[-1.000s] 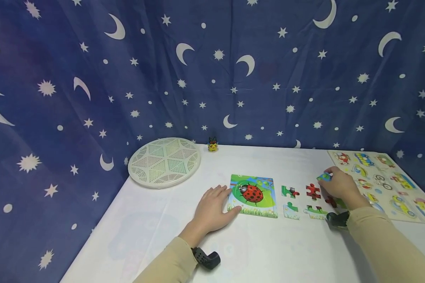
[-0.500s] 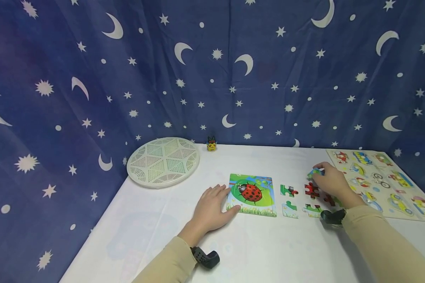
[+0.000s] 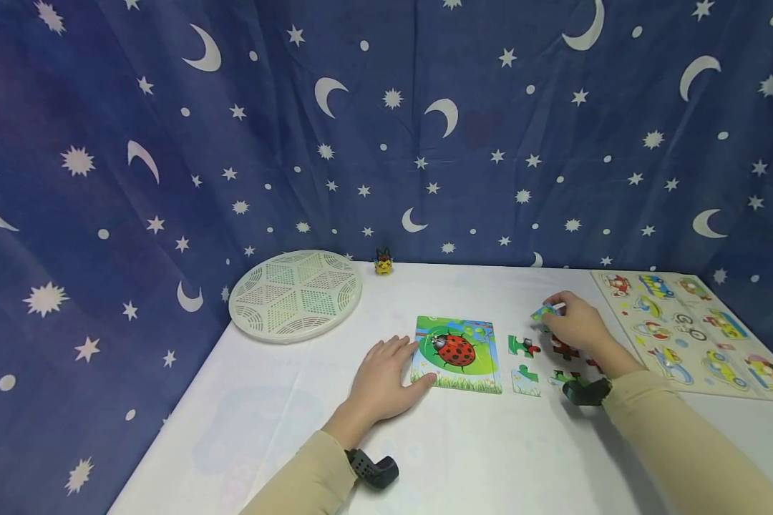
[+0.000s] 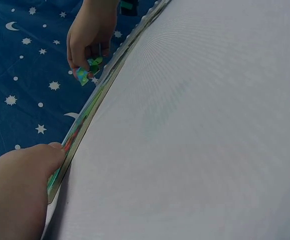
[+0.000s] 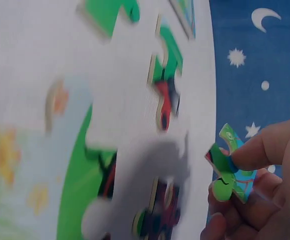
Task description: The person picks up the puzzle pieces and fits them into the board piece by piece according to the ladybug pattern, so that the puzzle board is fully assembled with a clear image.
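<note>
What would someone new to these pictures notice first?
Probably the dark blue cloth with white moons and stars, filling the background. Next, the bright red ladybug puzzle on the white table, with the left hand at its left edge. Farther right, the right hand pinches a blue-green jigsaw piece.

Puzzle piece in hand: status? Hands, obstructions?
Right hand pinching puzzle piece, clear of table. Left hand open, touching left side of ladybug board. Loose pieces right of board, possibly in the way.
</note>
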A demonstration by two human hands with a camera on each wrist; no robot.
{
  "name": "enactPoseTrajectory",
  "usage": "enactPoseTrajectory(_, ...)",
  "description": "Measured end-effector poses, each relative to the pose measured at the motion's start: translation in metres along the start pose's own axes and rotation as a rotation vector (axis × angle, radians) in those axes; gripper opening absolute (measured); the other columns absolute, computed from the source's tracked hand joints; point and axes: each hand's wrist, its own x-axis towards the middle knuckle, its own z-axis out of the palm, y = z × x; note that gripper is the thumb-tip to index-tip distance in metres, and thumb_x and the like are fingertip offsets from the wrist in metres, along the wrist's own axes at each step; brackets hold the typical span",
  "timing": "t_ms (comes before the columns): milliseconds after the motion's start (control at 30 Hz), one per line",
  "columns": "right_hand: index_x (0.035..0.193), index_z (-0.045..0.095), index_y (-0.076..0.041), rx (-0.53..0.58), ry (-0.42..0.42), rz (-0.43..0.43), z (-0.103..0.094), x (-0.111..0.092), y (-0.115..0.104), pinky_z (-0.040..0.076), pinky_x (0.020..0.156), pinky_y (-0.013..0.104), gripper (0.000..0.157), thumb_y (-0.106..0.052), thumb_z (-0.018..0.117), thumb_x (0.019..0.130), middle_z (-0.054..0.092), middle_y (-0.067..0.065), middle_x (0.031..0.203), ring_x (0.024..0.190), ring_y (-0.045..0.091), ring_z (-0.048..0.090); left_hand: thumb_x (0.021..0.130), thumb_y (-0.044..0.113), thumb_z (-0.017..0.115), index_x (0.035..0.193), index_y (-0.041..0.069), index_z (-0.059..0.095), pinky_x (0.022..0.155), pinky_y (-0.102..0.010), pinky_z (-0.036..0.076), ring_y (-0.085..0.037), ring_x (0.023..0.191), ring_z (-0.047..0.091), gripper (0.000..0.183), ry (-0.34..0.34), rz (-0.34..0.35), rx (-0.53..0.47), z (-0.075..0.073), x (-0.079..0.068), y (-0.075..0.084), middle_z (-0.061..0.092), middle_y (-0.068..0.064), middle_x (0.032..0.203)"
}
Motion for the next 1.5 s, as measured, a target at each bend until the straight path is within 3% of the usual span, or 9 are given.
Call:
enactPoseTrajectory(200,0.137,0.054,-0.003,0.023,-0.050,-0.022,0.009,-0.003,-0.015,0.048,0.062,0.034,0.046,-0.024,0.062,0.097,0.059,0.028,0.118,0.089,0.033,0.058,0.095,0.065,0.054,0.150,0.013,0.054,0.125,-0.042,0.022,-0.027,0.147,0.037,0.075,-0.005,0.010,-0.001,0.002,0.000,-0.001,0.048,-0.007,0.155)
enactPoseTrajectory(500,0.135,0.056,-0.004,0.103,-0.096,-0.037,0.025,-0.004,-0.036,0.048,0.059,0.032,0.043,-0.021,0.068,0.097,0.056,0.015,0.102,0.081,0.026,0.055,0.094,0.067,0.054,0.152,0.014,0.051,0.125,-0.043,0.021,-0.028,0.148,0.036,0.079,-0.020,0.022,0.019,0.000,0.001,-0.003,0.047,-0.008,0.156)
enactPoseTrajectory(700,0.132,0.058,-0.004,0.124,-0.120,-0.038,0.029,-0.006,-0.046,0.051,0.065,0.032,0.042,-0.019,0.071,0.095,0.058,0.015,0.107,0.089,0.028,0.056,0.094,0.067,0.054,0.152,0.014,0.052,0.125,-0.042,0.021,-0.027,0.148,0.036,0.079,-0.022,0.019,0.017,-0.002,0.002,-0.003,0.047,-0.008,0.156)
enactPoseTrajectory(1033,0.131,0.058,0.001,0.131,-0.159,-0.085,0.036,-0.012,-0.054,0.048,0.059,0.033,0.037,-0.012,0.058,0.096,0.058,0.013,0.101,0.074,0.023,0.055,0.094,0.065,0.057,0.151,0.014,0.053,0.125,-0.043,0.021,-0.028,0.148,0.036,0.076,-0.015,0.013,-0.015,0.001,0.001,-0.003,0.048,-0.008,0.155)
enactPoseTrajectory(1133,0.129,0.060,0.000,0.124,-0.154,-0.085,0.039,-0.012,-0.057,0.046,0.060,0.033,0.035,-0.013,0.058,0.096,0.057,0.012,0.099,0.077,0.023,0.053,0.095,0.065,0.056,0.151,0.014,0.053,0.125,-0.043,0.020,-0.028,0.148,0.036,0.076,-0.018,0.014,-0.023,0.003,-0.001,-0.003,0.048,-0.008,0.156)
enactPoseTrajectory(1500,0.126,0.059,0.003,0.244,-0.169,-0.025,0.044,-0.008,-0.064,0.060,0.066,0.034,0.037,-0.008,0.063,0.090,0.057,0.013,0.101,0.078,0.022,0.061,0.095,0.065,0.056,0.150,0.013,0.054,0.125,-0.043,0.021,-0.028,0.148,0.037,0.076,-0.004,0.025,-0.020,0.001,0.000,-0.004,0.048,-0.008,0.155)
